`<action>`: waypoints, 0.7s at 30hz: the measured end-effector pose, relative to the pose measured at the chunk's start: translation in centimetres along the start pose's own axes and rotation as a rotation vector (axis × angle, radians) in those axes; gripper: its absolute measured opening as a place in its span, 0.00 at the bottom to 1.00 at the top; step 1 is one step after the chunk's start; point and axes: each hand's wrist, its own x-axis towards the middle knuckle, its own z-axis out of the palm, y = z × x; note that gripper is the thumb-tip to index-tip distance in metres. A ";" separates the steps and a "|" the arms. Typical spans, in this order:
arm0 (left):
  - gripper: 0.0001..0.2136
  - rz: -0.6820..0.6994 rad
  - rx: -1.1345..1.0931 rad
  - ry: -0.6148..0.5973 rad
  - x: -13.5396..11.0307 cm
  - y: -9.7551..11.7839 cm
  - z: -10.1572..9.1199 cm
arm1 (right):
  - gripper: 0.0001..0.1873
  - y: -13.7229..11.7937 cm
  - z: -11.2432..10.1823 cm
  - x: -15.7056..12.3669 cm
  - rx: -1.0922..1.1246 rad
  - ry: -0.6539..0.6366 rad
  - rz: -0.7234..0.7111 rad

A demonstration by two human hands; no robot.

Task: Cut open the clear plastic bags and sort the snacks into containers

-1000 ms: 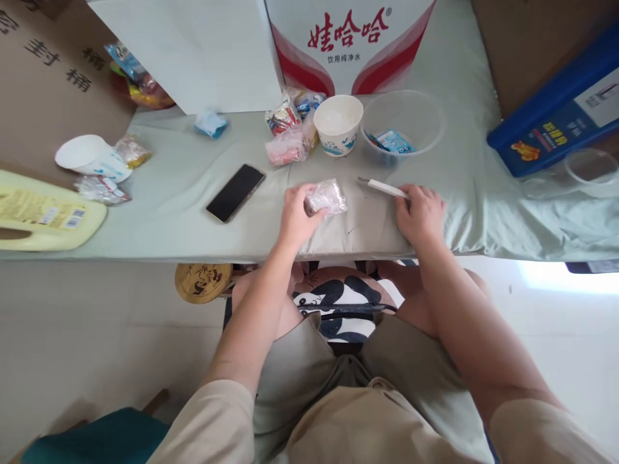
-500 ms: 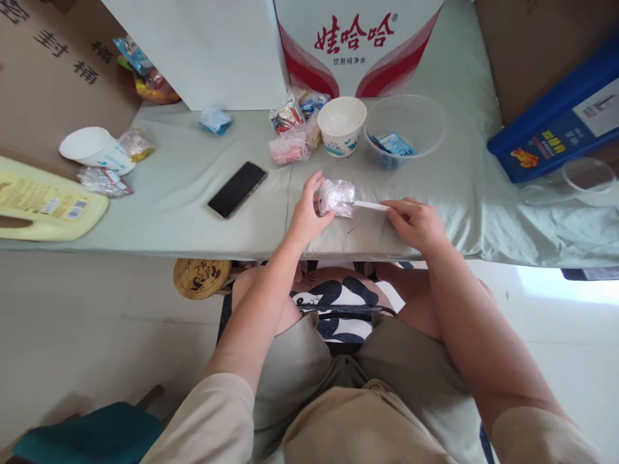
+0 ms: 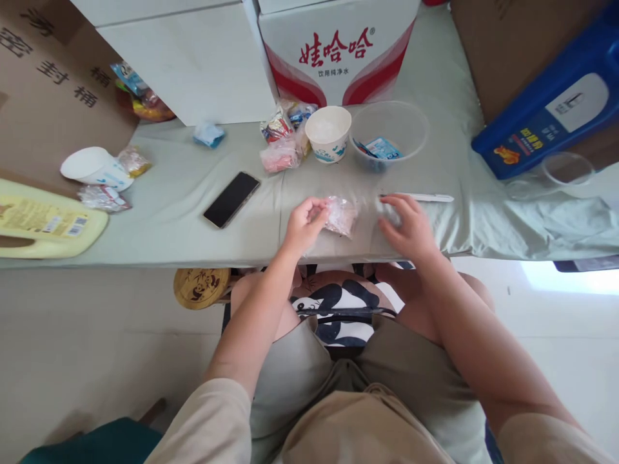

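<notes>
My left hand (image 3: 307,224) pinches the edge of a small crinkled clear plastic packet (image 3: 341,217), which shows something pinkish inside. The packet is just over the cloth-covered table, near its front edge. To its right, my right hand (image 3: 407,225) hovers with fingers apart and holds nothing. Behind that hand, a slim white utility knife (image 3: 432,197) lies flat on the cloth, its left end partly beside my fingertips. Whether the fingers still touch it I cannot tell.
A paper cup (image 3: 329,134), a clear plastic bowl (image 3: 416,143) holding blue packets and several wrapped packets (image 3: 283,154) stand behind my hands. A phone (image 3: 232,200) lies to the left. A blue container (image 3: 541,122) and a clear cup (image 3: 565,171) are at the right.
My right hand has let go of the utility knife, which now lies further right on the cloth. My left hand's hold has changed to a fingertip pinch on the packet.
</notes>
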 end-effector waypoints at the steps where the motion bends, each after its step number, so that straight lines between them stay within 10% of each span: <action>1: 0.12 -0.060 -0.139 0.034 -0.1 0.1 0.0 | 0.23 -0.5 0.5 0.0 0.047 -0.056 -0.052; 7: 0.13 -0.311 -0.583 0.213 0.2 0.5 -0.4 | 0.32 -2.9 3.2 -0.6 0.036 -0.207 -0.095; 13: 0.18 -0.262 -0.459 0.137 0.3 0.4 0.3 | 0.13 -3.0 3.8 -0.4 0.072 -0.110 -0.112; 21: 0.13 -0.365 -0.405 0.013 -0.5 1.0 0.4 | 0.23 -3.9 3.5 -1.0 0.057 -0.140 -0.212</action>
